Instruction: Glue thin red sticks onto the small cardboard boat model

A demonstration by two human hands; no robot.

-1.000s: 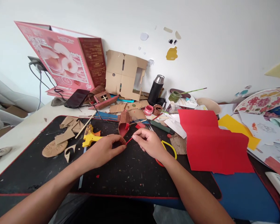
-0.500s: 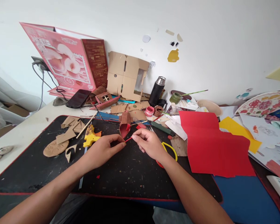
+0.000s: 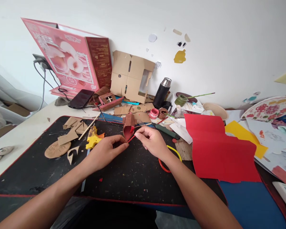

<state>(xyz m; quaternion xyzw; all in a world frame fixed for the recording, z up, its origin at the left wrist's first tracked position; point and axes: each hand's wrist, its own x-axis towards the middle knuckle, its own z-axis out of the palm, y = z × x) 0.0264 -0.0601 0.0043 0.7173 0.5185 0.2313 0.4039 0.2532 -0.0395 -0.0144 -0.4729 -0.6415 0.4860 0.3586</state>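
Observation:
A thin red paper strip (image 3: pixel 131 138) stretches between my two hands above the black mat (image 3: pixel 124 181). My left hand (image 3: pixel 113 149) pinches its lower left end between thumb and fingertips. At its upper right end, the thumb and fingers of my right hand (image 3: pixel 150 140) are closed on it. Just behind the strip stands a small reddish-brown cardboard model (image 3: pixel 128 121), with thin red strips (image 3: pixel 132 129) at its open front. Scissors (image 3: pixel 176 150) with yellow and red handles lie partly beneath my right hand and wrist.
A yellow glue gun (image 3: pixel 93 138) and cardboard scraps (image 3: pixel 68 137) lie left of my hands. Red paper (image 3: pixel 224 148) covers the mat's right side. Behind are paint jars (image 3: pixel 153 113), a black flask (image 3: pixel 162 92), a green cutter (image 3: pixel 166 130) and a small cardboard boat (image 3: pixel 108 101).
My right hand has shifted slightly up, so the red strip slants more steeply and shows a little longer between my hands. The whole view has moved slightly.

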